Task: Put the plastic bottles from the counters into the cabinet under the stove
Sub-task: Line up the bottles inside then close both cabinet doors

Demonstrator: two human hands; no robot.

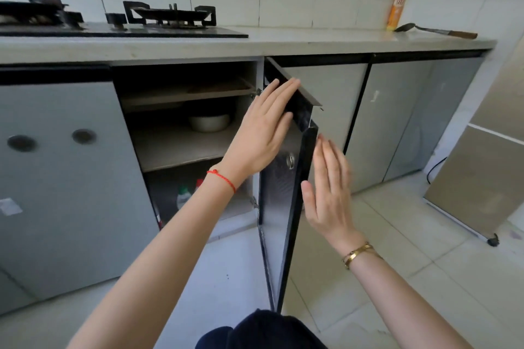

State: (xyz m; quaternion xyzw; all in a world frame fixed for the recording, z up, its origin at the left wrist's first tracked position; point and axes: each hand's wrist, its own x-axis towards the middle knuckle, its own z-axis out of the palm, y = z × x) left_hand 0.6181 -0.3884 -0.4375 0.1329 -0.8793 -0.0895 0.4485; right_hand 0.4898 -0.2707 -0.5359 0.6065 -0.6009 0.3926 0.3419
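The cabinet under the stove [181, 147] stands with its door [286, 195] swung out toward me. My left hand [263, 130] lies flat with fingers apart against the door's inner face near its top edge. On the door's outer side, my right hand [329, 193] is also flat and holds nothing. On the cabinet's bottom level, partly hidden behind my left forearm, stand two plastic bottles [184, 195], one with a green cap and one with a red cap. A yellow-orange plastic bottle [397, 8] stands on the counter at the far right by the wall.
A gas stove [119, 22] sits on the counter [297, 39] at left. A white bowl [209, 122] rests on the cabinet's middle shelf. A spatula [436, 31] lies beside the yellow bottle. A beige appliance on wheels [482, 173] stands at right on the tiled floor.
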